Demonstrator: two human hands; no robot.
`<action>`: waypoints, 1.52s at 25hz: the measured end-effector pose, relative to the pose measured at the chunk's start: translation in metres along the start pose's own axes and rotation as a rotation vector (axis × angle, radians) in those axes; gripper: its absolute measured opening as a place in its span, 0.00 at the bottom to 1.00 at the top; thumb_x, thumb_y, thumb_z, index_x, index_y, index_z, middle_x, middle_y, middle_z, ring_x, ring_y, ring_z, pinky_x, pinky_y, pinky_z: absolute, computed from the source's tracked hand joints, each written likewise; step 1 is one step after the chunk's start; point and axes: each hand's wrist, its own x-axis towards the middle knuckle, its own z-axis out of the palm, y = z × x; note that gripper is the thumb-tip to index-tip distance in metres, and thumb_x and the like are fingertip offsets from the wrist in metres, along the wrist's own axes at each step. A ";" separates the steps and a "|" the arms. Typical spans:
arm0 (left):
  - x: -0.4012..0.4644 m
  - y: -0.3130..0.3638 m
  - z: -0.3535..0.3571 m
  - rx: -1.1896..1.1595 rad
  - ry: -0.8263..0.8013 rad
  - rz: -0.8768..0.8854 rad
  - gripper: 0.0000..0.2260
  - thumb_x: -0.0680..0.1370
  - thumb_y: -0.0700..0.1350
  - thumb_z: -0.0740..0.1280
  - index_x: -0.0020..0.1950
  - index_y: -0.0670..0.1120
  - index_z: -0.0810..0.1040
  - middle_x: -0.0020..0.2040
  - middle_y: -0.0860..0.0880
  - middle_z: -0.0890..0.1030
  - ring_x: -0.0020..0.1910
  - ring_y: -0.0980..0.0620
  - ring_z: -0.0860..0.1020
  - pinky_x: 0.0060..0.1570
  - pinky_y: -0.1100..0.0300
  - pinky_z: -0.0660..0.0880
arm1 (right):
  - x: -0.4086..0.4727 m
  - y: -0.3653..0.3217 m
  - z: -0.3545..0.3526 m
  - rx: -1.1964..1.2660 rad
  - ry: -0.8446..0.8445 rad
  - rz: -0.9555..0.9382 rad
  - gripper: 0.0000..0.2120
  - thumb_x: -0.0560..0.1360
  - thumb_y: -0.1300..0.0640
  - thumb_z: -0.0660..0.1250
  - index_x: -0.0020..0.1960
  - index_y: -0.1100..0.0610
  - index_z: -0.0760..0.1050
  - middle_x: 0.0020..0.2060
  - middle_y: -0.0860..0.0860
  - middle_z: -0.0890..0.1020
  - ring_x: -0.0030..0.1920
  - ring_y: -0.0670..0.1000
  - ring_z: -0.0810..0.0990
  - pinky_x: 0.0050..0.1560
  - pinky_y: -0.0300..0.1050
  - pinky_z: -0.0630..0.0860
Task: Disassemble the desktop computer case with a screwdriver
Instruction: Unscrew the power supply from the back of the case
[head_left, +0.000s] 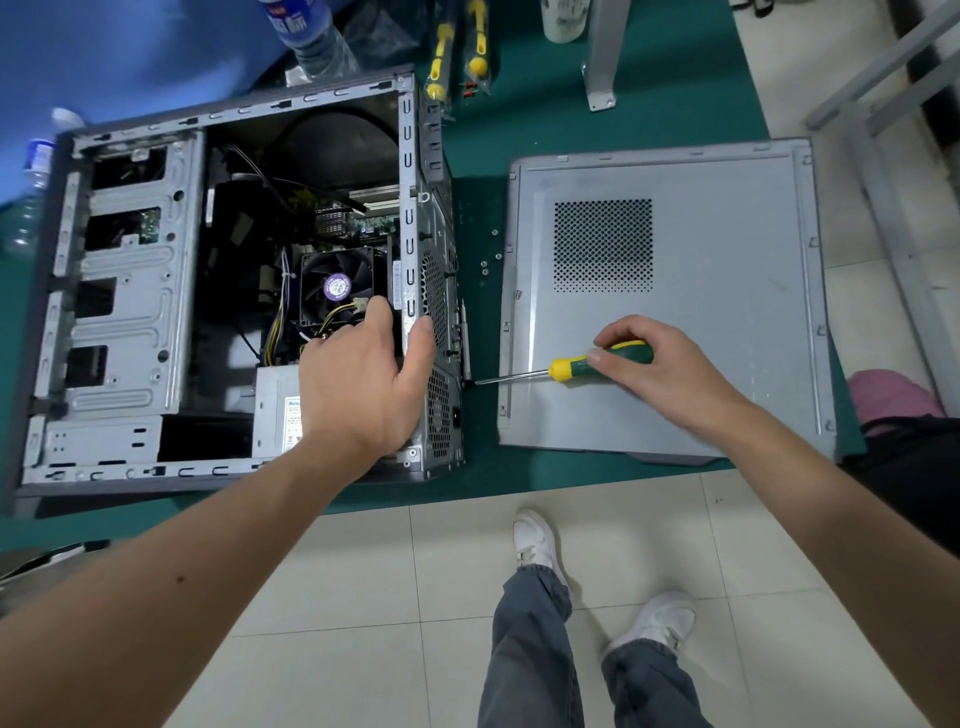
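The open grey computer case (130, 291) lies on its side on the green mat, showing a fan (336, 286), cables and a power supply (278, 410). My left hand (363, 379) grips the case's rear edge, thumb outside and fingers inside near the fan. My right hand (654, 364) holds a green-and-yellow screwdriver (582, 366) level, with its tip against the rear panel (441, 332) low on the case. The removed side panel (701, 322) lies flat under my right hand.
Several loose screws (488, 262) lie on the green mat (478, 156) between case and panel. Two packaged yellow screwdrivers (457, 57) and a grey metal leg (600, 67) sit at the back. Water bottles (311, 36) stand behind the case. Tiled floor and my feet are below.
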 end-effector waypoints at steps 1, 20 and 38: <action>0.000 0.000 0.000 0.000 -0.001 -0.001 0.17 0.81 0.59 0.47 0.36 0.52 0.53 0.22 0.52 0.65 0.23 0.52 0.64 0.35 0.54 0.56 | 0.002 0.002 0.001 -0.041 0.013 -0.005 0.04 0.75 0.53 0.72 0.49 0.49 0.79 0.44 0.45 0.81 0.39 0.47 0.78 0.45 0.47 0.77; 0.001 0.003 -0.004 -0.061 -0.043 -0.045 0.17 0.80 0.59 0.48 0.43 0.48 0.63 0.34 0.51 0.72 0.32 0.48 0.72 0.42 0.48 0.68 | -0.013 -0.001 -0.034 0.495 0.124 0.133 0.07 0.77 0.62 0.68 0.48 0.54 0.83 0.44 0.53 0.84 0.41 0.53 0.81 0.44 0.44 0.74; 0.045 0.041 -0.044 -0.222 -0.073 0.175 0.11 0.80 0.52 0.66 0.52 0.47 0.84 0.42 0.51 0.85 0.45 0.48 0.76 0.48 0.51 0.74 | -0.021 -0.042 -0.051 0.730 0.055 0.090 0.08 0.69 0.58 0.70 0.46 0.59 0.84 0.43 0.55 0.85 0.42 0.49 0.83 0.41 0.39 0.80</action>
